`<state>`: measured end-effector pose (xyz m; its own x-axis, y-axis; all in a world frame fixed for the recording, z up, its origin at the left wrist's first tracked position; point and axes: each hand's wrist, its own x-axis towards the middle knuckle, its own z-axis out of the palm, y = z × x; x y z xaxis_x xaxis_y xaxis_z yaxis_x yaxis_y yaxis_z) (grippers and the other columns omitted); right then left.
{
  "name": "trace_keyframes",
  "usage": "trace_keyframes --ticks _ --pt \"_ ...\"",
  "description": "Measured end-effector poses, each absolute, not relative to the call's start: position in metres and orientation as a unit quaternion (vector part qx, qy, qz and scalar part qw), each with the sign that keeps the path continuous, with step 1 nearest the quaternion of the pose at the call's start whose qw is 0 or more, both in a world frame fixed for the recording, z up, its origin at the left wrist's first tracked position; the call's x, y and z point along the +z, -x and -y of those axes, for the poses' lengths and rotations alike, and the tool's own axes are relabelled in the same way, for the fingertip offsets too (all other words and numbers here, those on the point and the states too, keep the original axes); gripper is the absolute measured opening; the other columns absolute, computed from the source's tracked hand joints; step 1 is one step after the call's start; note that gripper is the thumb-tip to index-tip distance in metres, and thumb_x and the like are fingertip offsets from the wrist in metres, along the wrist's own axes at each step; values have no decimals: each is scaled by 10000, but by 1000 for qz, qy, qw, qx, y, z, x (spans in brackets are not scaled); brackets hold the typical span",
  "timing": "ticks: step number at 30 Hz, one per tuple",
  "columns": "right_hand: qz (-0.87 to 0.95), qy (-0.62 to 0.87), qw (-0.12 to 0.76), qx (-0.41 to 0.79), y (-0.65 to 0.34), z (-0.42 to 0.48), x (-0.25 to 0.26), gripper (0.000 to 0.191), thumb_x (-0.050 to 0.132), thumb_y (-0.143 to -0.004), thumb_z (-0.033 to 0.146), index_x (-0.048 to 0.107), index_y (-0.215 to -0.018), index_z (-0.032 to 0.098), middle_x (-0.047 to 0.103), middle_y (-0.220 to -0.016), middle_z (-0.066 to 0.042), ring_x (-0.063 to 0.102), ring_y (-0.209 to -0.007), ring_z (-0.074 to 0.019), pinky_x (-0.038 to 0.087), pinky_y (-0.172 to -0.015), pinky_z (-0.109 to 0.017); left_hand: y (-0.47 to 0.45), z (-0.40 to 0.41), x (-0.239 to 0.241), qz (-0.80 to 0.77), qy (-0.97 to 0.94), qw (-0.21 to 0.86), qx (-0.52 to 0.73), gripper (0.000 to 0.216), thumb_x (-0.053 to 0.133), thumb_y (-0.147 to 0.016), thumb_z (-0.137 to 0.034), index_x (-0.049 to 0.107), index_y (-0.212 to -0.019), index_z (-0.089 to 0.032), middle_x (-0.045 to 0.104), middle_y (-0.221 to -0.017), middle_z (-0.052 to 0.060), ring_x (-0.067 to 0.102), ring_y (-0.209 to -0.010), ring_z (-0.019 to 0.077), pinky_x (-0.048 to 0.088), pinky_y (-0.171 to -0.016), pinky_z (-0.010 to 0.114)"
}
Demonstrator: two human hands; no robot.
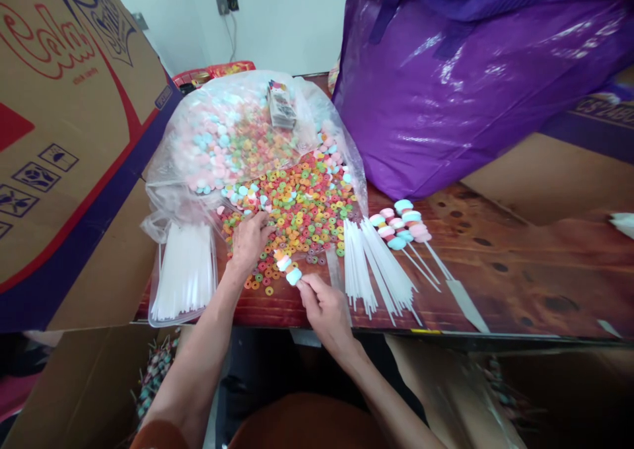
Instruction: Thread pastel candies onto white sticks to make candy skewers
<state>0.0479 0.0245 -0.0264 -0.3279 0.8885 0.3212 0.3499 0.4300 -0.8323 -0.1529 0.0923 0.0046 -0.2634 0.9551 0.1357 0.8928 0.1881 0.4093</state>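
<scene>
In my right hand (327,313) is a candy skewer (286,264), held near its lower end and tilted up to the left. Blue and white marshmallow pieces and an orange piece are threaded on it. My left hand (250,238) reaches to the near edge of a heap of ring-shaped gummy candies (307,198). Its fingers are bent together among them; whatever they pinch is hidden. Pink, white and blue marshmallows (208,148) lie behind, partly under a clear plastic bag (173,125). Finished-looking candy skewers (403,224) rest on the table to the right.
White sticks (183,274) fill a clear tray at left, and more white sticks (371,264) lie right of the candies. A stack of small cards (281,105) sits on the bag. A large carton (74,138) and a purple bag (446,92) flank the wooden table (515,271).
</scene>
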Motion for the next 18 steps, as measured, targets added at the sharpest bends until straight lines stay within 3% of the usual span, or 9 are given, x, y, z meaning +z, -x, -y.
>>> trace_keyframes --ticks 3,7,13,18 --pt "746 413 405 330 -48 -24 -25 232 473 -990 225 596 -797 187 560 -613 34 473 -492 -92 349 -511 -205 149 -91 0 -787 -579 40 210 199 555 -945 -383 681 -920 -232 698 -946 61 634 -878 226 391 -707 297" --pt "744 411 407 335 -48 -25 -25 230 467 -993 224 598 -807 187 563 -615 33 469 -486 -92 350 -508 -206 147 -93 -5 -789 -572 39 219 182 570 -933 -332 700 -1022 -240 714 -1006 78 645 -925 240 414 -755 305" --pt "745 408 408 335 -48 -25 -26 240 464 -995 232 590 -795 187 559 -616 27 478 -504 -99 354 -518 -209 152 -96 -6 -771 -546 115 306 186 605 -847 -211 729 -984 -217 742 -951 69 658 -896 231 456 -810 320" --pt "741 412 398 352 -49 -24 -26 233 462 -996 238 605 -821 184 532 -588 36 473 -489 -98 359 -512 -204 168 -93 0 -717 -434 249 485 160 627 -757 -257 696 -866 -163 704 -796 38 610 -677 157 459 -651 271"
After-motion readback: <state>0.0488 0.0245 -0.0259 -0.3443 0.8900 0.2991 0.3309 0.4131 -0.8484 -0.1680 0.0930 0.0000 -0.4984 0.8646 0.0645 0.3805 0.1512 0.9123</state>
